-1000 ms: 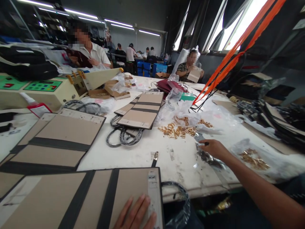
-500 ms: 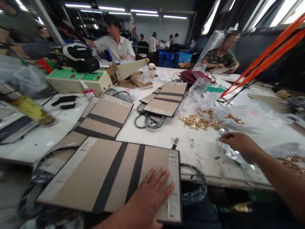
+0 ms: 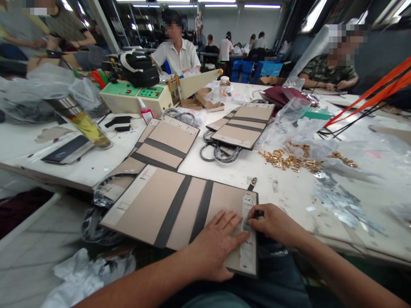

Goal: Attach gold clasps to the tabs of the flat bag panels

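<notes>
A flat bag panel [image 3: 144, 201], beige inside with two dark bands and long handles wrapped in clear film, lies over the table's front edge. My left hand [image 3: 218, 241] rests flat on its right part, fingers spread. At the pale strip [image 3: 248, 252] along the panel's right edge, my right hand [image 3: 272, 222] is closed in a pinch. A small thin grey metal piece [image 3: 245, 225] shows at its fingertips, against the strip. Something small and dark also sits between the fingers; its kind is unclear. Just beyond the panel lies a tab with a gold clasp [image 3: 253, 184].
Right of the panel lie thin silvery metal plates [image 3: 343, 201] and gold fittings [image 3: 289, 161]. More bag panels [image 3: 173, 141] lie behind. A leaning glass bottle [image 3: 86, 128] and a green-topped machine [image 3: 138, 98] stand left. Orange cords [image 3: 369, 94] hang at right. Several people sit beyond.
My right hand has moved left from the silvery plates to the panel's pale strip. My left hand stays flat on the panel. The view has turned left.
</notes>
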Demonstrator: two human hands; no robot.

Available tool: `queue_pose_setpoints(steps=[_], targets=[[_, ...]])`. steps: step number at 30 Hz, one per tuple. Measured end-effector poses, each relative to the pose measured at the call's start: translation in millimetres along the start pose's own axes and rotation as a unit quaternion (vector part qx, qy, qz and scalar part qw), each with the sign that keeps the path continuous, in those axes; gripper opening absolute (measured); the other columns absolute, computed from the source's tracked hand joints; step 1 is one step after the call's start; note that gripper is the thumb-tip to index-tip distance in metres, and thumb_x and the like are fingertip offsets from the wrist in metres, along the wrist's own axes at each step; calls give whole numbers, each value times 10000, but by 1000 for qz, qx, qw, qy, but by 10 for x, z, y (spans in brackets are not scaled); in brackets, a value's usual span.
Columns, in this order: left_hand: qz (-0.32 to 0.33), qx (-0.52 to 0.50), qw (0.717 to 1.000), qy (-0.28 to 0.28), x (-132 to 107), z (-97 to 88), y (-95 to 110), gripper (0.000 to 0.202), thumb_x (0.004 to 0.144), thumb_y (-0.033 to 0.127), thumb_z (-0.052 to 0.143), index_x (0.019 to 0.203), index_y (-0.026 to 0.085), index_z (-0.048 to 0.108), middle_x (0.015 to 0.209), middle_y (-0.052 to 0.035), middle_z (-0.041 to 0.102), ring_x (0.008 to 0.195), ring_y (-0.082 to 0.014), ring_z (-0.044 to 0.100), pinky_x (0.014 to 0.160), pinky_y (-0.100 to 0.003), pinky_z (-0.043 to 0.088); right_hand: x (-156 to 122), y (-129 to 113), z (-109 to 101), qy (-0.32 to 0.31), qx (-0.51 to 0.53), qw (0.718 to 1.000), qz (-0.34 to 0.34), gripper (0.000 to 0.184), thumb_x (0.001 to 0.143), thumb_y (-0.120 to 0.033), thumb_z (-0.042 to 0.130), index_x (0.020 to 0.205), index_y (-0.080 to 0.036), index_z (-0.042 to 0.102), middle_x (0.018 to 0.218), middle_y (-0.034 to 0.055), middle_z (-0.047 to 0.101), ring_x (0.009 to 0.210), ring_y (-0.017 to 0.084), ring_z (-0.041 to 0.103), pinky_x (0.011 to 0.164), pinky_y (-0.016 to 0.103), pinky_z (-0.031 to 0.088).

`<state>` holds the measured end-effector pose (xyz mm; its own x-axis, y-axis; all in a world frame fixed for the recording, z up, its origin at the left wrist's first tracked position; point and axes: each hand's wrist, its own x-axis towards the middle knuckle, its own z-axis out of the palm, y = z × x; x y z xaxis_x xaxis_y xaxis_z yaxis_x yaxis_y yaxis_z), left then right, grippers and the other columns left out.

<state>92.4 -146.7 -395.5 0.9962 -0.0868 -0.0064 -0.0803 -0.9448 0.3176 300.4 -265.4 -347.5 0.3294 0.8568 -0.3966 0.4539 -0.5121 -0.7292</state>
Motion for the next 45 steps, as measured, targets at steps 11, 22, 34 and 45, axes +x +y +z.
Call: queue_pose_setpoints(steps=[11, 22, 34, 45], targets=[[11, 8, 1000, 1, -2, 0, -10, 1080, 784, 580, 757, 1644, 177, 242, 1720, -211, 252, 1618, -378, 152, 1330, -538, 21, 80, 36, 89, 47, -118, 992, -15, 126, 818, -280, 606, 800, -222, 716, 776, 36, 740, 724, 205, 640, 686, 301, 426], [10, 4, 1000, -15, 16, -94, 30, 1052, 817, 552, 755, 1644, 144, 251, 1721, -194, 267, 1614, -380, 165, 1334, -527, 21, 21, 166, 98, 87, -104, 991, -16, 113, 862, -351, 642, 882, -249, 684, 791, 5, 713, 747, 206, 631, 712, 314, 429], [9, 20, 999, -27, 36, -129, 42, 1021, 826, 570, 752, 1633, 140, 296, 1734, -175, 257, 1619, -370, 148, 1332, -510, -10, -69, -75, 32, 280, 616, 722, -142, 409, 868, -357, 639, 566, -225, 398, 486, -69, 311, 400, 97, 289, 462, 290, 326], [26, 1, 1000, -11, 65, -146, -8, 978, 798, 530, 775, 1594, 127, 375, 1703, -200, 315, 1593, -400, 213, 1326, -538, 54, 35, 93, 311, 294, 617, 700, -208, 365, 858, -350, 622, 561, -222, 451, 463, -74, 342, 363, 94, 310, 421, 285, 306]])
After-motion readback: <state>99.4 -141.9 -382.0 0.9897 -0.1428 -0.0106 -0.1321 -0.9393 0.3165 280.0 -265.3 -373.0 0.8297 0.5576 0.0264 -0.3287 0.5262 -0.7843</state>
